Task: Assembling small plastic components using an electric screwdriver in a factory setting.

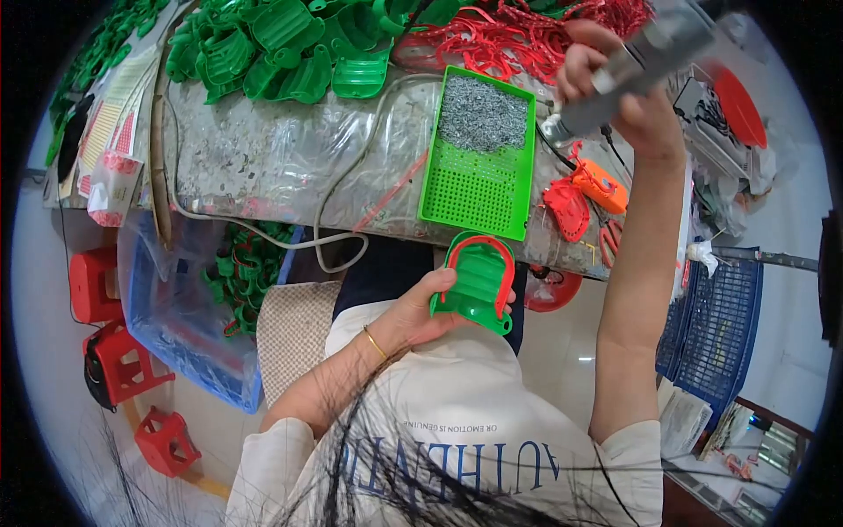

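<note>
My left hand (420, 309) grips a curved green plastic piece (479, 294) in front of my body, thumb on its left edge. A red strap (507, 263) arches over that piece. Raised at the upper right, my right hand (650, 127) is closed around a grey powered screwdriver (637, 66), somewhat blurred, its tip pointing down and left. Between the hands, on the table, lies a bright green perforated tray (479, 206). Small silvery screws (483, 114) are heaped in its far half. The screwdriver is apart from the green piece.
Green plastic pieces (285, 79) pile up at the far left of the table, red straps (492, 39) behind the tray. A pale cable (351, 180) loops over the front edge. Right of the tray lie a red piece (568, 211), an orange tool (601, 184) and scissors (609, 241). A blue crate (189, 338) stands lower left.
</note>
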The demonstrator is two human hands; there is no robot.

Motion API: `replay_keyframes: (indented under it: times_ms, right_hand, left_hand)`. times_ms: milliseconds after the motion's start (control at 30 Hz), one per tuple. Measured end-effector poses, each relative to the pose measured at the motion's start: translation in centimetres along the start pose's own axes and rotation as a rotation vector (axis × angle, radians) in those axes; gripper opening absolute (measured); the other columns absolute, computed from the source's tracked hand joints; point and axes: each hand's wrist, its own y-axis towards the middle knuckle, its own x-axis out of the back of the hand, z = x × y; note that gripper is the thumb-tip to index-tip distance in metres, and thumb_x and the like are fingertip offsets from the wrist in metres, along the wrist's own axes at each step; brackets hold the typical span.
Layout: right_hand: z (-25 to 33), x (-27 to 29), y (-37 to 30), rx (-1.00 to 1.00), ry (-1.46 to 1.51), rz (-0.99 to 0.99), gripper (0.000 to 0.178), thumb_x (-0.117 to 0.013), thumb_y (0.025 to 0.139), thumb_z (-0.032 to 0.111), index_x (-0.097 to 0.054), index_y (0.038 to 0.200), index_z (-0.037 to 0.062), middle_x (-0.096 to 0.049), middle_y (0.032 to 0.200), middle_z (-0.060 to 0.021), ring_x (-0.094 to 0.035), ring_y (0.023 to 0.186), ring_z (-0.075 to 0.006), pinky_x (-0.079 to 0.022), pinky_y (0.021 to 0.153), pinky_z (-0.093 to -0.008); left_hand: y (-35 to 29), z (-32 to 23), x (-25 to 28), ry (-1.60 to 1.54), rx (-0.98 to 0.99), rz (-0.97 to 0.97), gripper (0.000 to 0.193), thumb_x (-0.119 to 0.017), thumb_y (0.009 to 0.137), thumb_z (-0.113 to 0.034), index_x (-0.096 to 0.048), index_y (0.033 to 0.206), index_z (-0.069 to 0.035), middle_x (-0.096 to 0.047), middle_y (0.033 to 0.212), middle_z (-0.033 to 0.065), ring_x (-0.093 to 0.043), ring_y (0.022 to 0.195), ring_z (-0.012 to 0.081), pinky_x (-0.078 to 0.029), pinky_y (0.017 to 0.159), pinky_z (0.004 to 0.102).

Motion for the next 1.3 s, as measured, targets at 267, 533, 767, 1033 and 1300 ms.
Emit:
replay_keyframes:
  times_ms: [267,533,767,1033,1300]
  right_hand:
    - [1.8,-6.5,-4.5,0.007,0.151,-0.258,0.050,-0.074,0.078,0.035,-0.051,0.112,0.0069,-0.052,0.063,-0.0027,-0.056,0.059,-0.0174,-0.043,0.055,-0.0277]
    - [2.0,-7.4,-5.2,-0.024,-0.204,-0.672,0.048,-0.064,0.081,0.024,-0.048,0.118,-0.0023,-0.048,0.067,-0.0030,-0.052,0.066,-0.0179,-0.043,0.062,-0.0298]
    - [2.9,-7.3,-5.5,0.030,0.223,-0.506,0.067,-0.064,0.079,0.037,-0.039,0.127,-0.0027,-0.046,0.077,0.0000,-0.049,0.082,-0.0155,-0.042,0.072,-0.0338]
    - [1.6,-10.8,-3.7,0.052,-0.212,-0.968,0.023,-0.060,0.083,0.007,-0.053,0.100,-0.0058,-0.045,0.062,-0.0020,-0.043,0.053,-0.0101,-0.038,0.051,-0.0248]
    - [-6.5,-11.7,-4.7,0.126,-0.077,-1.159,0.016,-0.059,0.081,-0.002,-0.053,0.096,-0.0037,-0.050,0.065,-0.0032,-0.046,0.053,-0.0105,-0.040,0.052,-0.0256]
  left_hand:
    - [0.5,0.3,-0.5,0.094,0.068,-0.085,0.078,-0.062,0.076,-0.049,-0.041,0.132,0.000,-0.052,0.123,0.0239,-0.054,0.111,0.0342,-0.041,0.098,0.0463]
    - [0.5,1.5,0.5,0.031,0.037,-0.120,0.077,-0.062,0.076,-0.045,-0.038,0.133,0.000,-0.051,0.122,0.0260,-0.054,0.111,0.0352,-0.041,0.098,0.0461]
    - [0.6,1.7,1.5,0.026,0.023,-0.070,0.076,-0.061,0.080,-0.045,-0.037,0.133,0.003,-0.050,0.125,0.0254,-0.051,0.115,0.0356,-0.038,0.102,0.0493]
    - [0.8,1.7,1.6,0.015,0.011,-0.086,0.075,-0.060,0.080,-0.046,-0.037,0.133,0.003,-0.050,0.124,0.0257,-0.051,0.115,0.0353,-0.038,0.102,0.0499]
    - [0.7,1.5,2.1,-0.005,-0.001,-0.090,0.075,-0.057,0.081,-0.047,-0.036,0.134,0.002,-0.049,0.126,0.0266,-0.051,0.115,0.0353,-0.037,0.102,0.0495]
